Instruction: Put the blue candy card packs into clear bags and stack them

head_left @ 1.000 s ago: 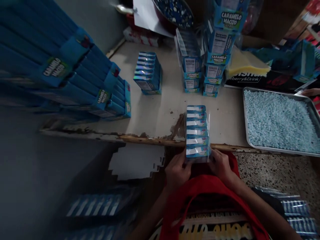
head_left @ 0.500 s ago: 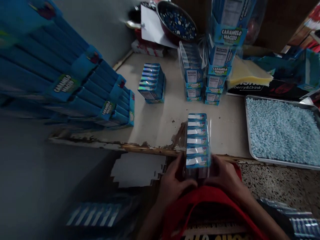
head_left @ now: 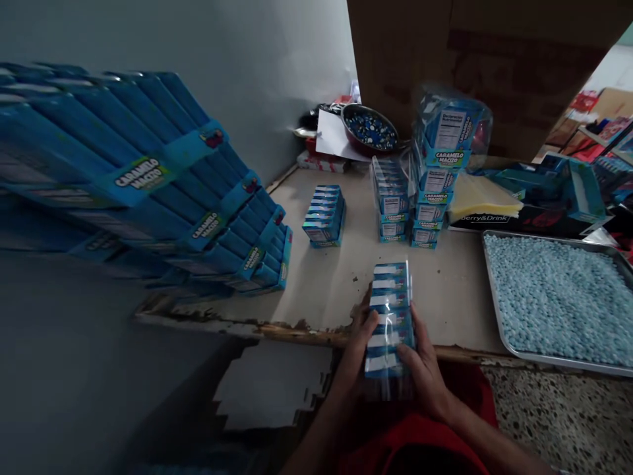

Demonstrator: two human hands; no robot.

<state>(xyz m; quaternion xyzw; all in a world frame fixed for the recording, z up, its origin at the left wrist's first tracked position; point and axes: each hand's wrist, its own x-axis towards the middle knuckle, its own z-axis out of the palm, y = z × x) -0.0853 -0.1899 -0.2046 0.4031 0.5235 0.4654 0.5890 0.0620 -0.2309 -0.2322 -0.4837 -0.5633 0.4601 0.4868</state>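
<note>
A blue pack of candy boxes (head_left: 390,321) in a clear plastic wrapper lies at the table's front edge, close to my body. My left hand (head_left: 360,343) grips its left side, the thumb on top of the boxes. On the right side my right hand (head_left: 424,363) holds the same pack, its thumb pressed on the upper face. The wrapper's loose end hangs past the near box. Farther back on the table stands another row of blue candy boxes (head_left: 324,216). Stacks of wrapped packs (head_left: 438,178) rise behind the pack in my hands.
Tall blue box stacks (head_left: 163,178) line the left side. A metal tray (head_left: 499,323) of pale blue candies sits at the right. At the back are a pan (head_left: 346,135) of dark and light pieces and a black carton (head_left: 475,224) beneath yellow sheets. The table's front edge (head_left: 297,333) is chipped.
Both hands have moved forward along the pack, from its near end to its sides, with thumbs now on top. The camera view has tilted up.
</note>
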